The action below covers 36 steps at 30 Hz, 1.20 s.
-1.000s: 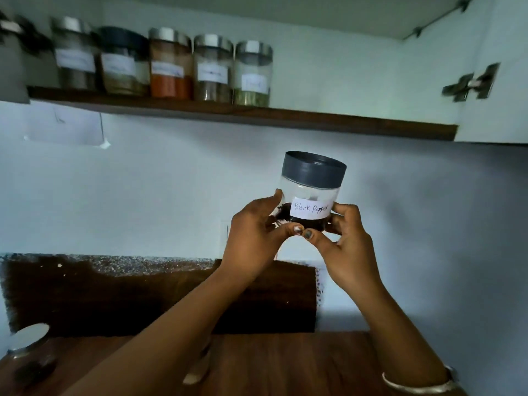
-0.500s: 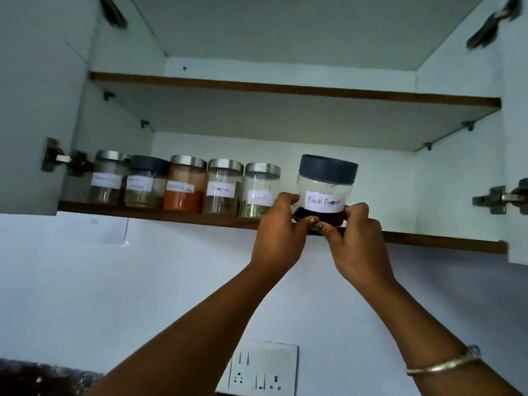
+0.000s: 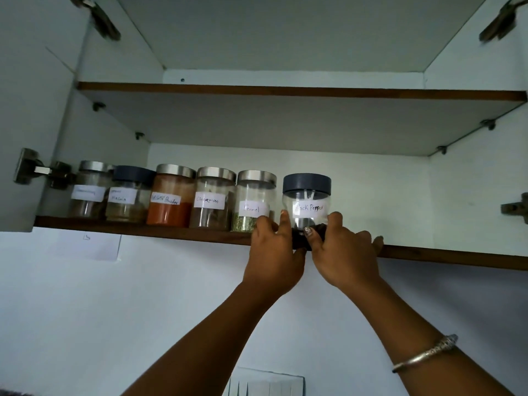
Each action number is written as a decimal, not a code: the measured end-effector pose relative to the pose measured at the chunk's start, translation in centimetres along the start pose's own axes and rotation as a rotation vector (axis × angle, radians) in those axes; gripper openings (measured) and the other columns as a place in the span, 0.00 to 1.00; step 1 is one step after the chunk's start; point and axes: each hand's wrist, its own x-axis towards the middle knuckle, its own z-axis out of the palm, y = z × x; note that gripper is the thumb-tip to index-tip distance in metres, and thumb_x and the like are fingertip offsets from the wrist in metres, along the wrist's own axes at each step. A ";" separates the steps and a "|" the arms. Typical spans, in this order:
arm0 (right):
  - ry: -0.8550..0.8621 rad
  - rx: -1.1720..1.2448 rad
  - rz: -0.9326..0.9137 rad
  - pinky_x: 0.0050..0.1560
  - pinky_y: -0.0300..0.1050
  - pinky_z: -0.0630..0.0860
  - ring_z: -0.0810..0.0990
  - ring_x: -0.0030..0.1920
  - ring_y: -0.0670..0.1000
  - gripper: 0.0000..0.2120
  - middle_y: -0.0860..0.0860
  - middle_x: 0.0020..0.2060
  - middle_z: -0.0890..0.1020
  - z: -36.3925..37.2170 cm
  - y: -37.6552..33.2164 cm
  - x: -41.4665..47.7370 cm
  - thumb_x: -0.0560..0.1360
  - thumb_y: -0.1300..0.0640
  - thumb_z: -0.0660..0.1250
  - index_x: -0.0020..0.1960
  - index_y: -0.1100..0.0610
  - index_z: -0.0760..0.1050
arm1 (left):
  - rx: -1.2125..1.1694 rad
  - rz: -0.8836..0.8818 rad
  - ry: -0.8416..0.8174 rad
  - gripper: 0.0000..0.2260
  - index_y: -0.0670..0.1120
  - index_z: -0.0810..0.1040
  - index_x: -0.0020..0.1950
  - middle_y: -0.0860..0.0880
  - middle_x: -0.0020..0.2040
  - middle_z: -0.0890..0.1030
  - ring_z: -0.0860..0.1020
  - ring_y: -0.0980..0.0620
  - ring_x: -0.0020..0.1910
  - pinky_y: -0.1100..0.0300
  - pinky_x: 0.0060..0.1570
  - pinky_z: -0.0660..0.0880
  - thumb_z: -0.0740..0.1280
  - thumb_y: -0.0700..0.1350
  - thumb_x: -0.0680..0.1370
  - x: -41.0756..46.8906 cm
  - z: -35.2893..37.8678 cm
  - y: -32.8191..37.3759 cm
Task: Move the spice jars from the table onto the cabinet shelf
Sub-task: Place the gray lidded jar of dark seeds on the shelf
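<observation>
Jar of black pepper [image 3: 307,202] at the near edge of the shelf [image 3: 143,231], just right of the fennel jar [image 3: 255,205], is gripped low round its base by my left hand [image 3: 273,254] and right hand [image 3: 344,257]; I judge it light, rigid and slippery.

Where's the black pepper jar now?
Head view: the black pepper jar is at the lower shelf edge, just right of the fennel jar, held by left hand and right hand.

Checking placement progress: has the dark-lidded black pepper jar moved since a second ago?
Yes. The clear dark-lidded black pepper jar rose from below the brown-edged cabinet shelf to its front edge.
</observation>
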 end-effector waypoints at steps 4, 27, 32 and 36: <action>0.029 -0.105 0.007 0.67 0.70 0.48 0.68 0.64 0.65 0.25 0.55 0.60 0.77 0.9 -0.6 -0.2 0.77 0.38 0.49 0.65 0.53 0.62 | 0.104 -0.065 -0.014 0.34 0.42 0.49 0.76 0.40 0.67 0.61 0.69 0.40 0.62 0.52 0.60 0.70 0.59 0.56 0.77 0.6 0.5 0.6; 0.005 -0.127 -0.060 0.69 0.67 0.43 0.59 0.70 0.61 0.32 0.54 0.68 0.68 1.7 0.5 -1.0 0.73 0.33 0.54 0.71 0.49 0.59 | 0.200 -0.003 -0.189 0.40 0.38 0.47 0.75 0.41 0.68 0.56 0.68 0.41 0.61 0.55 0.60 0.71 0.67 0.51 0.74 0.2 -0.7 -0.2; -0.005 -0.062 -0.087 0.70 0.66 0.44 0.38 0.75 0.59 0.42 0.54 0.76 0.45 2.7 0.1 -3.3 0.72 0.34 0.57 0.76 0.49 0.41 | 0.276 0.064 -0.286 0.43 0.42 0.44 0.76 0.41 0.70 0.54 0.66 0.40 0.64 0.49 0.61 0.72 0.68 0.52 0.73 -1.3 -1.9 -0.6; -0.069 -0.080 -0.183 0.71 0.64 0.46 0.33 0.74 0.62 0.44 0.58 0.74 0.34 4.6 -1.6 -7.5 0.74 0.38 0.59 0.75 0.50 0.33 | 0.288 0.095 -0.383 0.44 0.47 0.39 0.76 0.47 0.77 0.36 0.63 0.37 0.68 0.45 0.63 0.69 0.68 0.52 0.73 -4.7 -1.7 -1.8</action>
